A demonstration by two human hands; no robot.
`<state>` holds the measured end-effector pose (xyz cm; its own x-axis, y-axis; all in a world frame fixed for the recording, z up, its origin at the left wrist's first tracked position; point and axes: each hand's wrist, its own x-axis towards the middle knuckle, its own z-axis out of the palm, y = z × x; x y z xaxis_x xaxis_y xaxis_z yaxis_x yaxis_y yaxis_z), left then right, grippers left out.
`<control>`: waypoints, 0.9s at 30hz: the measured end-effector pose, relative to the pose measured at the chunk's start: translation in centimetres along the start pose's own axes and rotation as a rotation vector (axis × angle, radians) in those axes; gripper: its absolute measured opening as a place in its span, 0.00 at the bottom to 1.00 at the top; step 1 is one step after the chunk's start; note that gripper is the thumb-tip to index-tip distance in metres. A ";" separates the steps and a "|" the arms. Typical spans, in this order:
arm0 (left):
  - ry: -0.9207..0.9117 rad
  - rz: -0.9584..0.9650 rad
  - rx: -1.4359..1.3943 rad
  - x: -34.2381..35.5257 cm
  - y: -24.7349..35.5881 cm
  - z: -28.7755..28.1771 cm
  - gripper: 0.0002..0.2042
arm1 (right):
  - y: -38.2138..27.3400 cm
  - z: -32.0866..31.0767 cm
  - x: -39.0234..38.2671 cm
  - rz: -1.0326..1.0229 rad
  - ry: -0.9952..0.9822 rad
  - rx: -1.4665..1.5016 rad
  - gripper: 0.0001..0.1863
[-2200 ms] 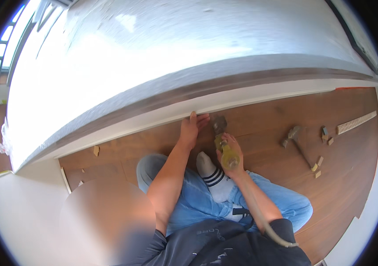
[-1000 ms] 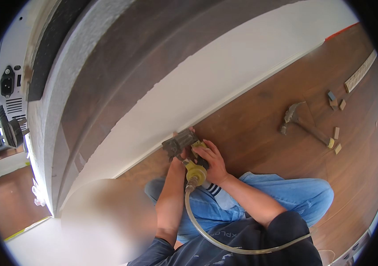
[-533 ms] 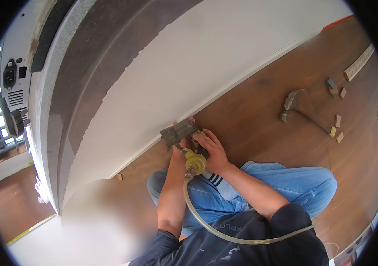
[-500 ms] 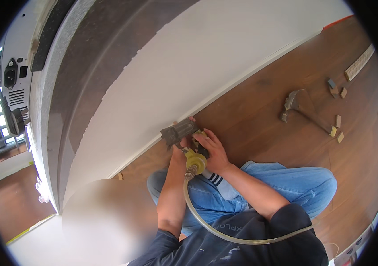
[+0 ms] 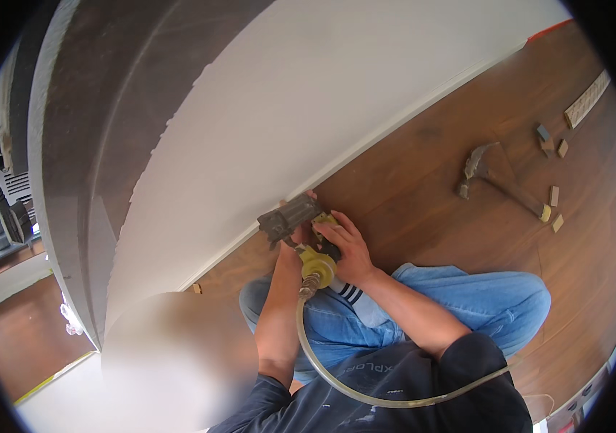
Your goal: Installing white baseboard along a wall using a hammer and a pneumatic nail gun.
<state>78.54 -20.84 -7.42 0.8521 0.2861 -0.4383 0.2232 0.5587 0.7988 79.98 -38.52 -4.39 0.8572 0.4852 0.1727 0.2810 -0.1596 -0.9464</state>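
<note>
A nail gun (image 5: 319, 265) with a yellow body, dark grey magazine and black grip is between my hands, close to the foot of the white wall. From its lower end runs a clear air hose (image 5: 322, 375). My left hand (image 5: 299, 234) supports it from beneath; the gun hides most of those fingers, with some tips showing past its far edge. Across the right side of the gun lies my right hand (image 5: 350, 252), fingers curled against its yellow and black part. My crossed legs in blue jeans (image 5: 460, 299) are just below.
A claw hammer (image 5: 503, 180) lies on the brown wood floor (image 5: 409, 216) to the right. Small wood blocks (image 5: 553, 195) are scattered around it, and a pale strip (image 5: 587, 101) lies farther off. A white baseboard (image 5: 409, 112) edges the wall. At left stands a dark curved panel (image 5: 98, 115).
The view has shifted slightly, so the dark panel and the equipment at left sit farther left. The nail gun has tilted a little; both hands keep their hold.
</note>
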 end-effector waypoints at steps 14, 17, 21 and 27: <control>-0.053 0.072 -0.200 0.3 -0.2 -0.2 0.29 | 0.3 0.4 -0.4 -0.012 0.022 0.016 0.31; -0.108 0.098 -0.292 1.4 -1.2 -2.4 0.27 | 0.5 0.7 -0.8 -0.041 0.016 -0.019 0.31; -0.227 0.215 -0.215 3.0 -3.4 -4.1 0.21 | 0.0 -0.1 -0.8 -0.014 0.064 -0.012 0.33; 0.239 0.000 -0.277 2.6 -1.3 -1.3 0.25 | -5.2 -7.7 -5.5 0.224 0.098 0.242 0.33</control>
<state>79.88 -19.86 -10.15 0.7101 0.4417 -0.5483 0.0584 0.7391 0.6711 77.11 -47.02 1.68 0.9268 0.3742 -0.0322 -0.0193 -0.0381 -0.9991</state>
